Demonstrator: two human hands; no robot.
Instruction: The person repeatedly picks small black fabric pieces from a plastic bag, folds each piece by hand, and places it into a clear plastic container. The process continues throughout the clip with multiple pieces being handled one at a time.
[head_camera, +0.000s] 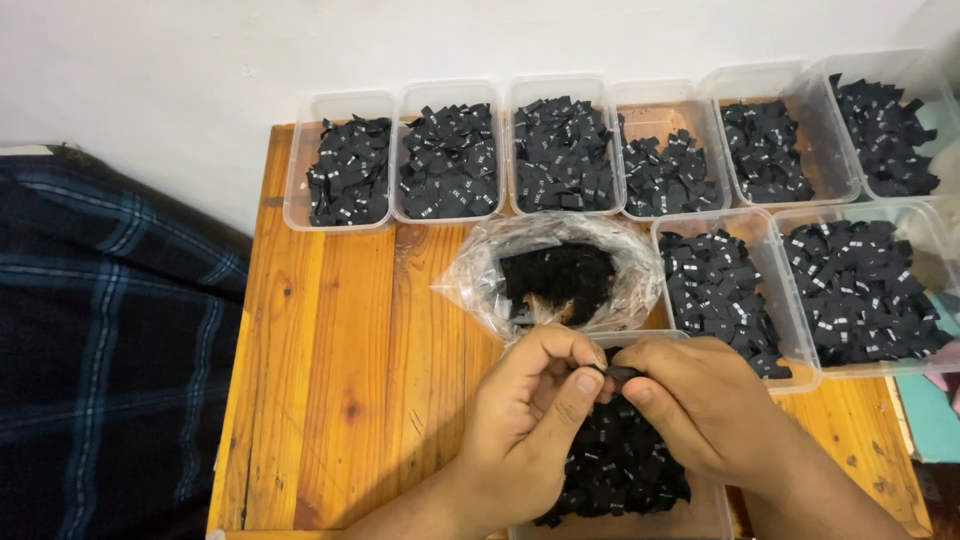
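Wooden table (330, 400), orange-toned planks with knots, pushed against a plain white wall (200, 60). Dark blue plaid cloth (100, 350) lies left of the table. Back row: six clear plastic tubs (340, 105) side by side along the wall edge, each holding small black fabric labels with white print. Second row, right side: two more tubs (790, 225) of the same labels, fuller. Centre of table: open clear plastic bag (470, 280) with a dark heap of labels inside, sitting just in front of the back row. Nearest tub (690, 515) is at the bottom edge, under both hands, also holding labels. Left hand (530, 430): fingers curled in, thumb and forefinger pressed together at the tips. Right hand (700, 400): same, fingers curled, thumb and forefinger closed. Both pinch one small black label (618, 373) between them, hands touching at the fingertips, held just above the nearest tub and just below the bag. Label mostly hidden by the fingers; can't tell its print or fold.
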